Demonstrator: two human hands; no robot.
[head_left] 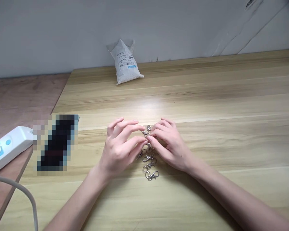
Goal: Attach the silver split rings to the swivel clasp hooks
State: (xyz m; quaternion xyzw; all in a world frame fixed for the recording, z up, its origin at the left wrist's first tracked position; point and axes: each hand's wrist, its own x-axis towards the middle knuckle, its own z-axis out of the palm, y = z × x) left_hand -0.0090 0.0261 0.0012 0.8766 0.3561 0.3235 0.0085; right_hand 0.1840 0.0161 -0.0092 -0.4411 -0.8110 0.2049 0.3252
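A string of several silver lobster-clasp keychain hooks (149, 163) lies on the light wooden table (207, 106), running toward me from between my hands. My left hand (120, 147) and my right hand (170, 142) meet fingertip to fingertip over the far end of the string. Both pinch small metal clasps (146, 130) there, fingers curled and pressed together. The nearest clasps lie loose on the table below my hands.
A white plastic mailer bag (125, 62) with a barcode label leans at the back by the grey wall. A blurred dark object (56, 142) lies at the table's left edge. A white power strip (9, 146) and grey cable (26, 195) sit on the lower reddish surface to the left.
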